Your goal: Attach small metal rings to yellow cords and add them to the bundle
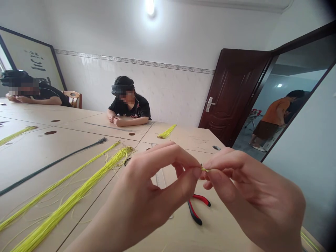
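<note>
Above the near end of a pale laminate table point(183, 138), the left hand point(154, 178) and the right hand point(249, 185) meet in midair, thumb and fingertips of each pinched closed on a short end of yellow wire point(204, 169), the other fingers loosely curled. Just below lie red-and-black pliers point(196, 208) beside a clear ruler point(160, 178). To the left, long yellow wire bundles point(65, 192) and a dark wire bundle point(52, 164) stretch across the tabletop; a smaller yellow bundle point(167, 131) sits farther off. At the far side, a seated person point(128, 101) rests both forearms on the table, another person point(26, 91) leans at far left, and, to the right, a person in an orange shirt point(275, 115) stands past an open brown door point(231, 91) — back turned.
</note>
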Available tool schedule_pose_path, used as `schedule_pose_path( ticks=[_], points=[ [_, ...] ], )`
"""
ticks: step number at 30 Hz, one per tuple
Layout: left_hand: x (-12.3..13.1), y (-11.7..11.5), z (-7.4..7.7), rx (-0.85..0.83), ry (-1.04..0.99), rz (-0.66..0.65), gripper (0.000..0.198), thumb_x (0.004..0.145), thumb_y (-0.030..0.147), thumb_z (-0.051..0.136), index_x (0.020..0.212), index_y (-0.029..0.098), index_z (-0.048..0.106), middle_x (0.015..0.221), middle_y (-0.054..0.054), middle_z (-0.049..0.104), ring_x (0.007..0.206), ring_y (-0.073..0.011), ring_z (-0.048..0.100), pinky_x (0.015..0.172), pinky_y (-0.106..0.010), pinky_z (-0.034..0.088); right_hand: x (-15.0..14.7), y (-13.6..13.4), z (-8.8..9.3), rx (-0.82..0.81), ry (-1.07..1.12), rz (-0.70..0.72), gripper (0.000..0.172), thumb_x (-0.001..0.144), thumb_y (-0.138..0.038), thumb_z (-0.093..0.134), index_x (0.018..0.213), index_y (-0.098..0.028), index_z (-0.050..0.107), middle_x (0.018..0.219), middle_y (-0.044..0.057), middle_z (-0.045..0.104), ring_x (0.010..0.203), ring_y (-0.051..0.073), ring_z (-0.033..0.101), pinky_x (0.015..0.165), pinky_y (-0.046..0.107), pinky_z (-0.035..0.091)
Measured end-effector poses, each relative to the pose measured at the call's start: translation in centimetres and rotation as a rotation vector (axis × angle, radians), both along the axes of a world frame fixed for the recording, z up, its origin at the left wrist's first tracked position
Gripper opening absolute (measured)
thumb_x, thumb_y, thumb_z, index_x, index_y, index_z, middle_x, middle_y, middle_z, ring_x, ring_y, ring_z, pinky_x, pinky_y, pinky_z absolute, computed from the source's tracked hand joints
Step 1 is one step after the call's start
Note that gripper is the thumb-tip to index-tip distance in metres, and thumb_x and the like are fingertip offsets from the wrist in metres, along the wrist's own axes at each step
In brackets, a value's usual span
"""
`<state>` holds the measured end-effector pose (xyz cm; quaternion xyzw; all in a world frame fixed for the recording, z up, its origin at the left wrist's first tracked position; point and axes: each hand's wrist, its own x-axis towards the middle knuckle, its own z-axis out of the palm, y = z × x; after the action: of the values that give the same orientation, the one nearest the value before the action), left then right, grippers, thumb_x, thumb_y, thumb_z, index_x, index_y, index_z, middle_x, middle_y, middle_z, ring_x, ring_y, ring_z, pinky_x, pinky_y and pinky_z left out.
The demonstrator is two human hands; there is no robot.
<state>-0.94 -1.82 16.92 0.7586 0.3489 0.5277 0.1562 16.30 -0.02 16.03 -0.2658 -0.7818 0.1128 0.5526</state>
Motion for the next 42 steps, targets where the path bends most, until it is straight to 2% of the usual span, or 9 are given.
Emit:
schedule_pose_path(
  ticks=[9,25,36,42],
  points=[
    [-0.22,0.16,-0.15,0.019,-0.001,-0.008,0.013,0.083,0.014,0.057,0.078,0.027,0.058,0.070,0.007,0.057,0.064,-0.0068,0.052,0.056,-0.015,0.045,0.01,0.15,-0.22,0.026,0.032,0.055,0.012,0.085,-0.012,0.057,0.085,-0.023,0.061,0.075,-0.003,0.060,0.067,0.009,0.056,0.056,0.020,0.048],
    [0.06,0.12,-0.10,0.014,-0.016,-0.005,0.012,0.083,0.016,0.057,0.075,0.024,0.059,0.070,0.007,0.059,0.063,-0.0074,0.054,0.056,-0.017,0.046,0.33,-0.12,-0.40,0.149,-0.034,-0.049,0.011,0.085,-0.012,0.061,0.088,-0.022,0.063,0.083,-0.003,0.062,0.076,0.011,0.058,0.065,0.022,0.047],
    [0.07,-0.03,-0.05,0.002,-0.021,-0.015,0.012,0.083,0.015,0.057,0.076,0.024,0.058,0.071,0.007,0.059,0.064,-0.0063,0.054,0.057,-0.016,0.046,-0.08,-0.31,-0.36,0.243,-0.024,-0.159,0.011,0.086,-0.013,0.060,0.087,-0.023,0.061,0.083,-0.003,0.063,0.072,0.011,0.059,0.061,0.024,0.046],
    [0.15,0.05,0.04,-0.002,-0.023,-0.018,0.015,0.080,0.011,0.058,0.075,0.025,0.058,0.069,0.009,0.058,0.063,-0.0054,0.054,0.058,-0.014,0.046,0.58,-0.40,-0.20,0.300,-0.123,-0.167,0.012,0.084,-0.014,0.063,0.091,-0.023,0.062,0.087,-0.002,0.065,0.074,0.011,0.061,0.061,0.024,0.046]
  ],
)
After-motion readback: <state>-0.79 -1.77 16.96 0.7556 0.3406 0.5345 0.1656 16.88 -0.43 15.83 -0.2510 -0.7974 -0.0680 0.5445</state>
